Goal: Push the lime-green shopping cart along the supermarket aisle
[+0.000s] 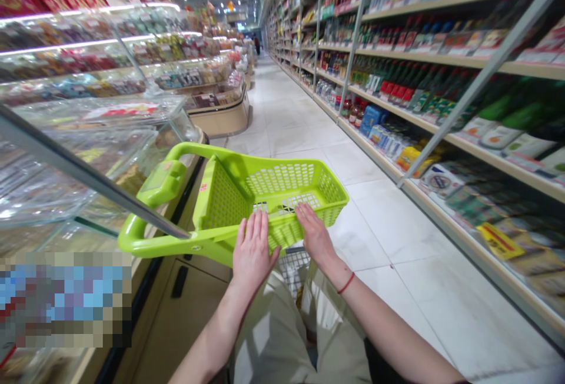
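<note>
A lime-green shopping cart (273, 166) with a perforated basket stands sideways in front of me, its handle toward the left. My left hand (253, 246) rests on the basket's near rim, palm down, with straight fingers and the thumb apart. Farther right along the same rim, my right hand (315, 234) lies with its fingers stretched over the edge toward the inside. A red string bracelet (346, 283) circles my right wrist. Below the basket, part of a lower wire rack (295, 263) shows between my legs.
Tall shelves (397, 57) of bottles, cans and packets line the right side. At left are glass-fronted bins (145, 143) of packaged goods, with a grey pole (97, 178) crossing before the cart handle. A white tiled aisle (291, 107) runs ahead; a distant person (256, 44) stands there.
</note>
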The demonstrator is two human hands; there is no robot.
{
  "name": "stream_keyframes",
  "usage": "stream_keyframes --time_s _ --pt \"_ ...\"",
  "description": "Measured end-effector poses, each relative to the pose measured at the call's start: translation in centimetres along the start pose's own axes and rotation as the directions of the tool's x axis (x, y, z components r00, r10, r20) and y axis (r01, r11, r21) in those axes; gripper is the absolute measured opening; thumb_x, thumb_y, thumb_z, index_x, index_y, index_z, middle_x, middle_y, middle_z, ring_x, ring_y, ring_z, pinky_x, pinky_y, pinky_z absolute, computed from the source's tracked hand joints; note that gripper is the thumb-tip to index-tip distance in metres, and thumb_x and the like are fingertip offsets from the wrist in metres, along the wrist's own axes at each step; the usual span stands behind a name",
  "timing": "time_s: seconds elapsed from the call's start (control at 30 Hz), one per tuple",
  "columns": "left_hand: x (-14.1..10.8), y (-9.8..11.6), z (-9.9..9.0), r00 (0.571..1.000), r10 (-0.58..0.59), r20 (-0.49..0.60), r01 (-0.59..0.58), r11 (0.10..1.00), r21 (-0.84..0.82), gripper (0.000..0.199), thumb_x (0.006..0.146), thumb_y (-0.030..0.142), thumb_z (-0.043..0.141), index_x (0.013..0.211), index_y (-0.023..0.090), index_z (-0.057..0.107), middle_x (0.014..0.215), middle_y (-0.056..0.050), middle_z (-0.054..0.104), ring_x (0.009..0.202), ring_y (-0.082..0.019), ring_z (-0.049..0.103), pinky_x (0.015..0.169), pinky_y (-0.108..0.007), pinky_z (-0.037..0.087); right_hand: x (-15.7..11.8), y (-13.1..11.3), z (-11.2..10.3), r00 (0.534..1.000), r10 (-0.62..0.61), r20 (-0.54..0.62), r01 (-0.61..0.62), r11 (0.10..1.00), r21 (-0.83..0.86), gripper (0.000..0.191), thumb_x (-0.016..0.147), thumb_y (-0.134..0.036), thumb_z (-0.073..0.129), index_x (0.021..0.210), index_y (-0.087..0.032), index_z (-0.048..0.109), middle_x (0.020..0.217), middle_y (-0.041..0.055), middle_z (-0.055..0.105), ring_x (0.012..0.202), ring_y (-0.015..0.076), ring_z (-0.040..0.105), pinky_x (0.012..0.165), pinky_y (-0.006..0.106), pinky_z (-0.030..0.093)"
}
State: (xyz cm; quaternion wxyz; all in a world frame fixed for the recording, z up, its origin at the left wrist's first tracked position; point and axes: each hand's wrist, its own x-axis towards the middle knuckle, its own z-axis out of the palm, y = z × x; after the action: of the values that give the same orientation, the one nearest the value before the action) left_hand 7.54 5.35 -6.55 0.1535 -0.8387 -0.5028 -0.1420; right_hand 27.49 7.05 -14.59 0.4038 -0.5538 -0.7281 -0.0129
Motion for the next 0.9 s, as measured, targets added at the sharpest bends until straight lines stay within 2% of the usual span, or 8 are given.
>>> stream_keyframes --time_s 0.07,0.13,0.27,0.37,0.47,0.6,0.73,0.9 --pt "0.0 0.0 0.0 1.0 -0.001 -0.003 0.001 1.0 -0.005 0.08 0.086 0.042 0.053 0.152 0.005 0.028 0.153 -0.018 0.04 0.142 -0.032 0.037 0.122 -0.048 0.02 0.2 -0.5 0.0 0.998 -0.038 0.04 0.038 0.999 0.011 0.085 0.07 0.013 0.038 0.149 -0.019 0.04 0.152 0.0115 0.043 0.147 0.0212 0.028 0.116 0.047 0.037" --pt "0.0 0.0 0.0 1.0 -0.004 -0.004 0.004 1.0 -0.008 0.08 0.086 0.042 0.053 0.152 0.005 0.028 0.153 -0.018 0.041 0.142 -0.032 0.038 0.122 -0.048 0.02 0.1 0.2 -0.6 0.998 -0.046 0.053 0.045 0.999 0.008 0.087 0.069 0.013 0.037 0.149 -0.021 0.04 0.152 0.0096 0.044 0.147 0.0206 0.03 0.116 0.047 0.038" --pt "0.0 0.0 0.0 1.0 -0.006 0.003 0.006 1.0 -0.01 0.08 0.086 0.043 0.053 0.152 0.004 0.028 0.153 -0.017 0.04 0.142 -0.032 0.037 0.122 -0.047 0.018 -0.4 4.4 -2.4 1.0 0.008 0.001 -0.008 1.0 -0.016 0.09 0.064 0.012 0.036 0.148 -0.022 0.042 0.15 0.0088 0.047 0.146 0.02 0.032 0.116 0.049 0.037" --pt "0.0 0.0 0.0 1.0 -0.009 0.01 0.009 1.0 -0.007 0.08 0.086 0.043 0.053 0.151 0.004 0.029 0.153 -0.017 0.04 0.142 -0.032 0.036 0.123 -0.047 0.017 -0.8 7.8 -3.5 0.995 0.067 -0.073 -0.07 0.997 -0.042 0.084 0.066 0.01 0.035 0.143 -0.02 0.05 0.147 0.0092 0.051 0.144 0.0196 0.036 0.117 0.047 0.038" --pt "0.1 0.0 -0.1 1.0 -0.011 0.015 0.011 1.0 -0.008 0.079 0.086 0.043 0.053 0.151 0.003 0.03 0.153 -0.017 0.041 0.142 -0.032 0.037 0.123 -0.047 0.016 -1.1 10.1 -4.2 0.984 0.112 -0.135 -0.121 0.991 -0.057 0.075 0.071 0.008 0.035 0.138 -0.019 0.055 0.144 0.0084 0.055 0.141 0.0188 0.042 0.116 0.045 0.04" --pt "0.1 0.1 -0.1 1.0 -0.007 0.014 0.007 1.0 -0.004 0.079 0.086 0.043 0.054 0.15 0.003 0.03 0.153 -0.017 0.04 0.142 -0.032 0.036 0.123 -0.047 0.016 -1.2 10.4 -4.2 0.971 0.153 -0.182 -0.17 0.982 -0.077 0.069 0.075 0.005 0.035 0.137 -0.016 0.056 0.143 0.0098 0.055 0.139 0.0193 0.044 0.116 0.045 0.04" --pt "0.1 0.1 -0.2 1.0 -0.009 0.02 0.009 1.0 0.007 0.079 0.086 0.043 0.054 0.15 0.003 0.03 0.153 -0.017 0.04 0.142 -0.032 0.036 0.123 -0.047 0.016 -1.2 9.7 -3.9 0.986 0.106 -0.127 -0.118 0.989 -0.086 0.069 0.077 0.006 0.034 0.14 -0.015 0.053 0.146 0.0098 0.052 0.142 0.0187 0.04 0.117 0.043 0.038" --pt "0.1 0.1 -0.2 0.999 -0.01 0.031 0.01 1.0 0.0 0.08 0.086 0.044 0.055 0.15 0.003 0.031 0.152 -0.017 0.042 0.141 -0.032 0.037 0.123 -0.046 0.016 -1.2 12.1 -4.5 0.985 0.111 -0.135 -0.122 0.99 -0.074 0.067 0.078 0.005 0.035 0.138 -0.018 0.056 0.144 0.0073 0.055 0.141 0.0184 0.041 0.118 0.044 0.038"
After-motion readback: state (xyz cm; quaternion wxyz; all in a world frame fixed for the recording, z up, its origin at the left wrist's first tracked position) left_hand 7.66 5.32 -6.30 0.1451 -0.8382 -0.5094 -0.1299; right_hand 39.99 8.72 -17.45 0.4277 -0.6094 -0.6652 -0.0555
